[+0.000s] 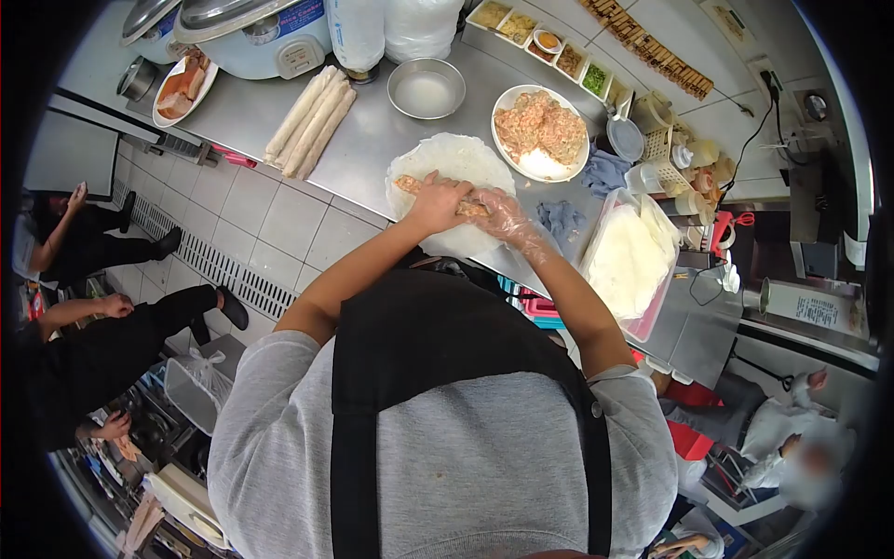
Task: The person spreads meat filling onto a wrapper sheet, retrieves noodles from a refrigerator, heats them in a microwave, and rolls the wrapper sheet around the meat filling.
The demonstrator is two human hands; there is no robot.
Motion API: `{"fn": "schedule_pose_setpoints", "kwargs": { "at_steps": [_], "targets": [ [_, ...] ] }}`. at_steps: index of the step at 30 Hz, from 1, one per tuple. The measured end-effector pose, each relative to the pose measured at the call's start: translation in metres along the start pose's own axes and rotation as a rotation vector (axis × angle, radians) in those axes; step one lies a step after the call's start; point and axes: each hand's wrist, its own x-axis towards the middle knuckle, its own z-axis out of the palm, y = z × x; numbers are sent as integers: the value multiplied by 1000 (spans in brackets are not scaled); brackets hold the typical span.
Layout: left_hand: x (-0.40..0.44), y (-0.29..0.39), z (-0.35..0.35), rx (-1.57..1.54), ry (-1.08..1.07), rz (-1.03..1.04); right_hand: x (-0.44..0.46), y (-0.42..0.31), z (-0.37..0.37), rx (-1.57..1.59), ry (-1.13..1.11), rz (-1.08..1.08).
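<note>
A round white wrapper sheet (447, 154) lies on the steel counter, with a line of orange-pink filling (407, 184) across it. My left hand (438, 203) is bare, its fingers closed together on the filling. My right hand (503, 219), in a clear plastic glove, has its fingers curled round the filling's right end. Behind the wrapper stands an oval white plate (540, 130) heaped with the same filling. Several long pale rolls (310, 121) lie side by side at the left. A stack of wrapper sheets (631, 256) fills a pink-edged tray at the right.
A round metal pan (426, 88) and a rice cooker (251, 42) stand at the back. Blue cloths (561, 224) lie beside my right hand. Small topping containers (545, 47) line the wall. Other people (121, 345) stand at the left and the lower right.
</note>
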Motion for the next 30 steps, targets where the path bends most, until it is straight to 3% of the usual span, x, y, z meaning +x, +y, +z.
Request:
{"fn": "schedule_pose_setpoints", "kwargs": {
  "at_steps": [8,11,13,16,20,22,25,30],
  "targets": [
    [3,6,3,38,-16,-80,-3,0,-11,10,-45,-24],
    [1,11,-2,26,-26,-68,-10,11,-5,-43,85,-215],
    [-2,9,3,11,108,56,-17,14,-2,-73,176,-181],
    [-1,7,12,22,84,149,-21,-6,-18,-66,183,-76],
    [0,4,19,-16,123,197,-34,13,-11,-21,275,-143],
    [2,8,10,-1,106,193,-41,26,-6,34,171,0],
    [2,11,7,-51,173,190,-41,13,-12,15,249,132],
    [3,6,23,3,159,250,-49,13,-17,-3,241,79]
  ]
}}
